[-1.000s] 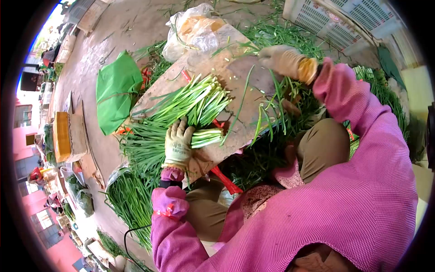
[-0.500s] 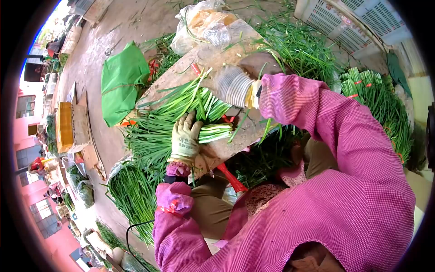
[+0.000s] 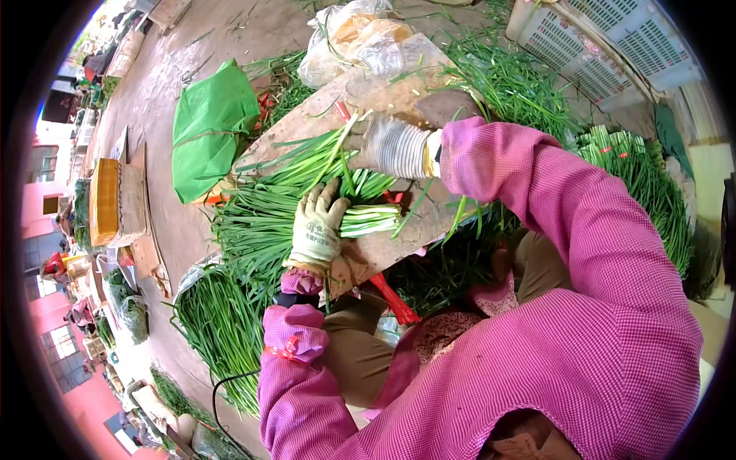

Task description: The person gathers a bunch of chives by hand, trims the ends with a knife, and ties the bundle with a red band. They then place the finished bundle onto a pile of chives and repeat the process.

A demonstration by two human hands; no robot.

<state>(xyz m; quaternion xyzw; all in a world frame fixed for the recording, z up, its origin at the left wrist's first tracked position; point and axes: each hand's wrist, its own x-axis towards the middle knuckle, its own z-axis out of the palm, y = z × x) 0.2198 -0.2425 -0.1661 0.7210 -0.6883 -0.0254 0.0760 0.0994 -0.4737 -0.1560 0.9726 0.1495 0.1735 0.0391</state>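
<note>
A spread of garlic chives lies across a worn board in front of me, pale stem ends toward the right. My left hand, in a pale glove with printing, is curled over a bunch and holds it on the board. The white cut ends stick out to the right of its fingers. My right hand, in a dirty striped-cuff glove, has its bent fingers at the pale stalks of the upper chives; its fingertips are partly hidden. A red tie lies between the stems.
A green wrapped bundle stands left of the board, and clear plastic bags lie beyond it. More chives are heaped at lower left. Tied bunches and plastic crates stand on the right. Red strips hang by my lap.
The view has shifted slightly. My right hand has drawn a little nearer to the pale stalks; my left hand stays on the bunch.
</note>
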